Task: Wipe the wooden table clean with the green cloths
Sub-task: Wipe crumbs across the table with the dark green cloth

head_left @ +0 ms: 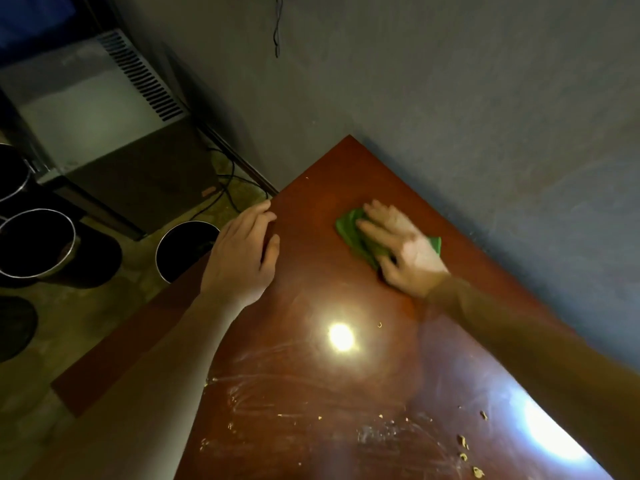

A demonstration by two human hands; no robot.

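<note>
Head view: at far left, round metal pots [34, 244] stand on the floor, off the work surface. The left hand [242, 251] rests on the left edge of the wooden table [311, 181], with fingers relaxed and pointing toward the far corner and the thumb lying on the top. It holds nothing and appears to serve as a brace. To its right, near the far corner, the green cloth [348, 230] lies bunched on the tabletop. Its long axis runs from far-left to near-right, roughly parallel to the table edge that meets the grey wall [485, 116]. The right hand [401, 247] lies flat on the cloth with fingers spread and straight, pressing down rather than gripping. Cloth shows beyond the fingertips and behind the heel of the hand. The hand is blurred, so exact finger contact cannot be resolved. Only one cloth is visible. The visible soil, whitish smears [277, 393] and crumbs [464, 445], lies on the near part of the table, toward the person from the cloth. Judged from this layout, most of the surface is not yet wiped. The right hand is the nearer hand, and the next stroke calls for drawing the cloth toward the person along the wall-side edge.
</note>
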